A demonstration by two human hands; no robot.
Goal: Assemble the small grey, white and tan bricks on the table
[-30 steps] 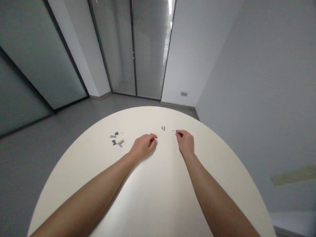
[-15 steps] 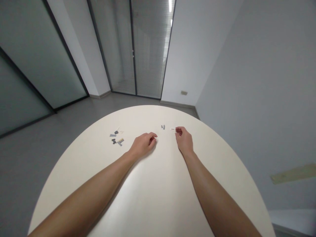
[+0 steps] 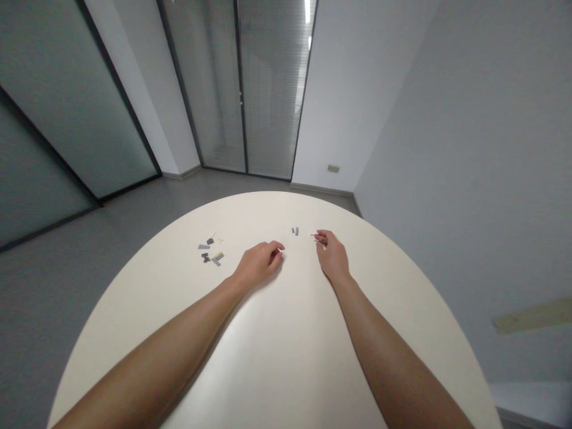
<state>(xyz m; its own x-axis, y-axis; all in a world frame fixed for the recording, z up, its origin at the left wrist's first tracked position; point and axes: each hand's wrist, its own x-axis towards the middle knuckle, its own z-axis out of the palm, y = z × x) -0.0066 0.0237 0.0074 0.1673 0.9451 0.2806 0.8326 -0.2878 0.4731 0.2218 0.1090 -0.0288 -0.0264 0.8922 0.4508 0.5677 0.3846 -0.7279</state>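
My left hand (image 3: pixel 260 260) rests on the white table with its fingers curled and the thumb close to the index fingertip. A speck of white shows at those tips, too small to name. To the right, my right hand (image 3: pixel 332 255) has its fingers bent around a small white piece (image 3: pixel 311 235), whose end sticks out to the left of the fingertips. Something thin and dark shows between thumb and fingers there. Between the hands, a little farther back, lie small grey pieces (image 3: pixel 297 231), apart from both.
Left of my left hand several small parts are scattered: a flat grey piece (image 3: pixel 204 246), a dark piece (image 3: pixel 210 241), dark bits (image 3: pixel 205 258) and a grey-and-yellow piece (image 3: pixel 218 256). The round table (image 3: pixel 277 351) has a curved far edge, with glass doors (image 3: pixel 268 89) beyond.
My right fingers have shifted slightly left over the white piece, so less of it shows. My left hand and the scattered parts have stayed put.
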